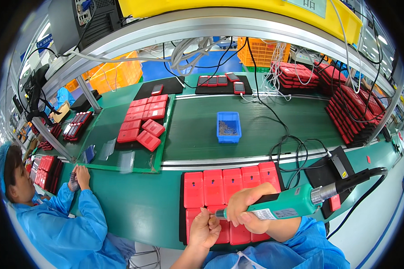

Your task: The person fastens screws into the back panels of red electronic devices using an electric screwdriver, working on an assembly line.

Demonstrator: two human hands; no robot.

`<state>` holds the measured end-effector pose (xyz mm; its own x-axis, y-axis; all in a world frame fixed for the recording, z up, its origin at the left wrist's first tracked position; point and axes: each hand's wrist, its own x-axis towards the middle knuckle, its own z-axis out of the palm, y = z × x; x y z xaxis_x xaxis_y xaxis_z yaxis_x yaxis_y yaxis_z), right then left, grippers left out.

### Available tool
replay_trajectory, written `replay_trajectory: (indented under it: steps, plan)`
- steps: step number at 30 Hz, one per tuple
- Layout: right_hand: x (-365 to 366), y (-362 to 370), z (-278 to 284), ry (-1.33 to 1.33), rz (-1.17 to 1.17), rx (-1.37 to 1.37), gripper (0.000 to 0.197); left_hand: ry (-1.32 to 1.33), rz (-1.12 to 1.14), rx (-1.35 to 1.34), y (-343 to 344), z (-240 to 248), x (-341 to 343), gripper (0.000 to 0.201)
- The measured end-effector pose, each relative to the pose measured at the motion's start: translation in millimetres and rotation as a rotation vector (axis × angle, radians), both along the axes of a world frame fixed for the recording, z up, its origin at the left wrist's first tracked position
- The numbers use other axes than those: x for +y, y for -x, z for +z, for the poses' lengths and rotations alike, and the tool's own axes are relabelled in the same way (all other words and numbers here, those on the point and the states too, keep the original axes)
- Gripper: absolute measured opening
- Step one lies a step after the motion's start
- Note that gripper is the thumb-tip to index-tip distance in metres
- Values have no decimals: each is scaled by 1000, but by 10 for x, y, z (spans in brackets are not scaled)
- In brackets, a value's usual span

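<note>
- Right hand (243,199) wraps the green electric screwdriver (296,201); left fingers (206,217) pinch narrow at its tip. Can't tell whether they grip anything.
- Red cases (213,187) sit in rows on a black mat (182,226), near side of table (139,193), beneath my hands.
- Best, I judge: hold driver square, fingers clear before it spins.
- Driver's white label (263,214): print too small to read.

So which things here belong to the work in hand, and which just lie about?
Likely job: green cylindrical power screwdriver; red plastic cases on black mat; probably blue plastic bin.

Likely lying about: orange plastic crate; coiled grey cables; clear plastic sheets.
</note>
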<state>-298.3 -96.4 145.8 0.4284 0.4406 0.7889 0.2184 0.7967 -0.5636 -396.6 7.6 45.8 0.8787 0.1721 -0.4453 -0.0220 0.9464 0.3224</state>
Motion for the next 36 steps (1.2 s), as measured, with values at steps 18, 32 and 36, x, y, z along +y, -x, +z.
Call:
replay_trajectory:
  steps: [18,32,36]
  plan:
    - [-58,18,30,88,36,-53,29,-113,-11,-110,83,-128,-41,24]
    - [154,-13,-61,43,55,51,29,7,59,-178,174,-41,106,29]
    - [456,-237,-175,54,35,70,28,-15,204,1,268,54,244,26]
